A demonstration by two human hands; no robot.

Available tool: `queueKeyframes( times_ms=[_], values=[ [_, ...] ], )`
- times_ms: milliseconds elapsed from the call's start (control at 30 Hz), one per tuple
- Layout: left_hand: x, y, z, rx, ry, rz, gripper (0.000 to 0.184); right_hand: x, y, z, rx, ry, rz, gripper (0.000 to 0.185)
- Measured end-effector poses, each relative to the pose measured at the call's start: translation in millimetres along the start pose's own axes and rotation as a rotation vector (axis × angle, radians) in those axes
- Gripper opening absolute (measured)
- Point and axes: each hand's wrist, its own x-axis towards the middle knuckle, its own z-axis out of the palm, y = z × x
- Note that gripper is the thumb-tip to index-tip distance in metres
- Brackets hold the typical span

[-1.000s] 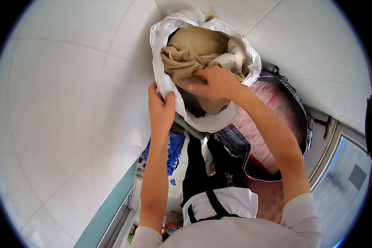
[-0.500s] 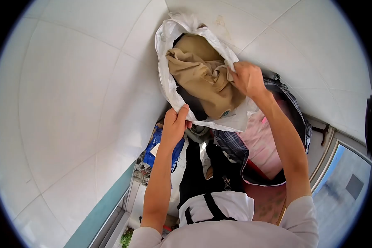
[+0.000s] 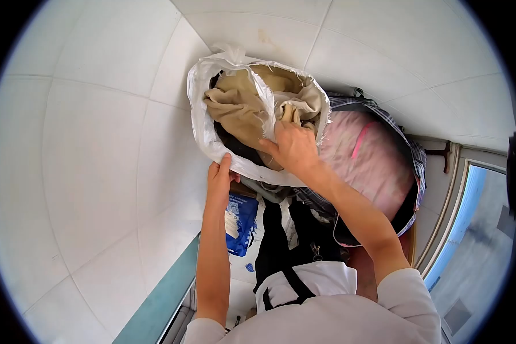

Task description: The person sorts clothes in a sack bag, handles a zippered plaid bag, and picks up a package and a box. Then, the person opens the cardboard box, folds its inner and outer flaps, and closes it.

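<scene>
A white woven sack (image 3: 198, 129) with a frayed rim stands in the wall corner, its mouth facing up. Folded tan cloth (image 3: 235, 106) fills it, with some dark fabric (image 3: 238, 143) beneath. My left hand (image 3: 219, 176) pinches the near left part of the rim between thumb and fingers. Inside the mouth, my right hand (image 3: 295, 146) rests on the tan cloth at the right, thumb spread away from the fingers; the fingertips are partly hidden among the folds. A loose white strip of the sack (image 3: 264, 94) crosses the opening beside this hand.
Right of the sack is an open plaid bag (image 3: 415, 163) holding a pink item (image 3: 372, 166). A blue printed packet (image 3: 243, 221) lies below my left hand. White tiled walls (image 3: 97, 132) meet behind the sack. A framed pane (image 3: 470, 229) is at the far right.
My right hand has let go of the sack's right rim and moved down-left into its mouth. My left hand still grips the near rim. The view has shifted, and the sack's mouth looks rounder.
</scene>
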Motion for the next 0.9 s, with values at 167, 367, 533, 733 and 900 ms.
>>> queueKeyframes(
  times_ms=[167,367,533,733,900],
  values=[
    [-1,-5,23,-0.038,-0.058,0.010,0.032,15,60,-49,-0.183,0.267,0.139,0.069],
    [-7,1,32,0.176,-0.090,-0.023,0.035,34,122,-37,-0.161,0.159,0.326,0.076],
    [4,6,32,0.295,0.004,-0.071,0.049,88,141,-24,-0.245,-0.036,0.330,0.065],
    [37,-15,70,0.422,0.024,0.249,0.045,152,161,-4,-0.420,-0.177,0.274,0.053],
    [-16,-25,105,0.455,0.119,0.412,0.051,116,150,2,-0.390,-0.176,-0.047,0.025]
  ],
)
